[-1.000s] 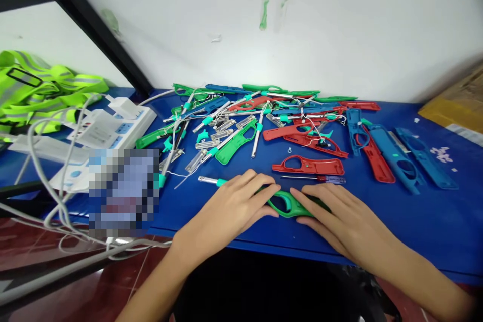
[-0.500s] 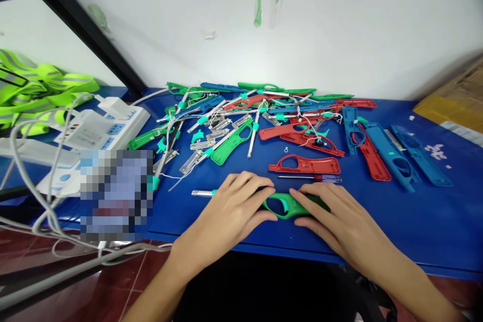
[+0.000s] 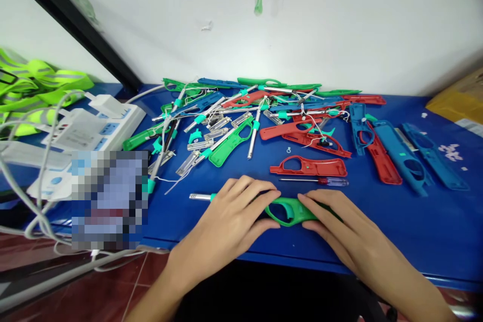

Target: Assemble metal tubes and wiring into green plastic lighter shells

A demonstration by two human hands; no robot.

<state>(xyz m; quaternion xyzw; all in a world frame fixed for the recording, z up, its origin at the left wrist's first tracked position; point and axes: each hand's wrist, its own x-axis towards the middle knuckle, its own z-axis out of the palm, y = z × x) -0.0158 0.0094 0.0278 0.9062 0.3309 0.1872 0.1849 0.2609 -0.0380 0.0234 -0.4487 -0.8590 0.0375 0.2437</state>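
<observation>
A green long-nosed gas lighter [image 3: 290, 213] lies sideways near the table's front edge, its metal tube sticking out to the left. My left hand [image 3: 236, 216] grips it around the front, with fingertips just ahead of the trigger opening. On the handle behind the trigger, my right hand [image 3: 345, 224] pinches with thumb and fingers, covering much of it. A screwdriver [image 3: 320, 181] with a clear handle lies just beyond the lighter. Past it is a red casing half [image 3: 313, 166] with its inner side up.
Loose casings, metal tubes, wires and clear fuel tanks [image 3: 215, 133] are heaped along the wall. Blue casing halves [image 3: 402, 156] and small white bits [image 3: 451, 152] lie right, near a cardboard box [image 3: 458, 100]. A power strip [image 3: 124, 123] with cables and a blurred-out phone [image 3: 116, 196] are left.
The camera view has shifted slightly. My right hand has slid a little right along the handle, away from my left hand; both still hold the lighter.
</observation>
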